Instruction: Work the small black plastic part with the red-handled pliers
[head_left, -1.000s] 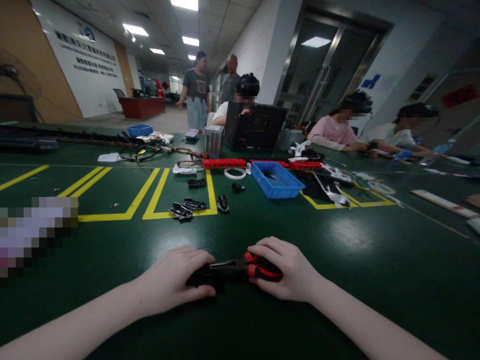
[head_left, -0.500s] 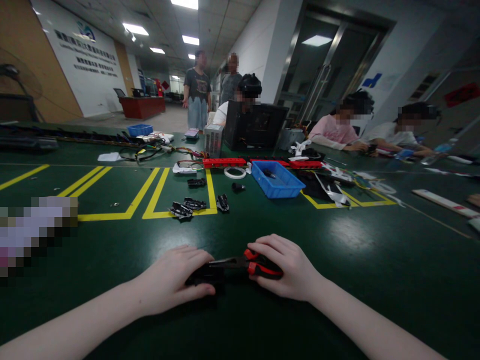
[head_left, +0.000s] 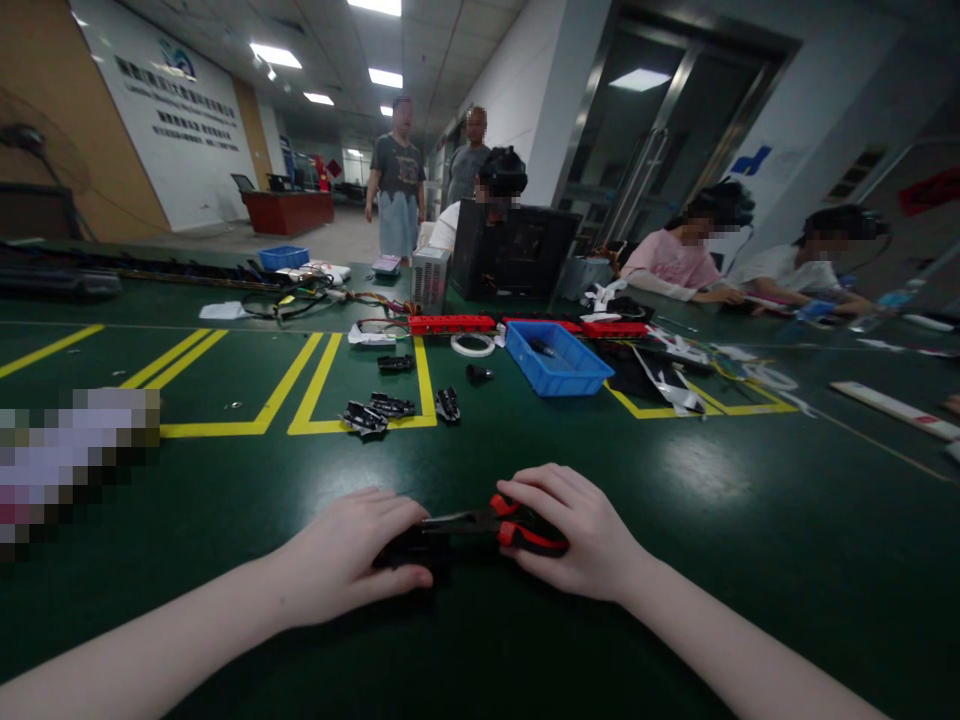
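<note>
green bench; at six o'clock, right hand wrapped round red-handled pliers, nose toward nine o'clock; left hand pinching a black part there; blue tray at the pliers' one o'clock.

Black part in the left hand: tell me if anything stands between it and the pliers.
Nothing visible does. The pliers in the right hand reach across to the black part in the left hand; it is too dark to tell whether the two touch. The blue tray sits beyond, off that path.
</note>
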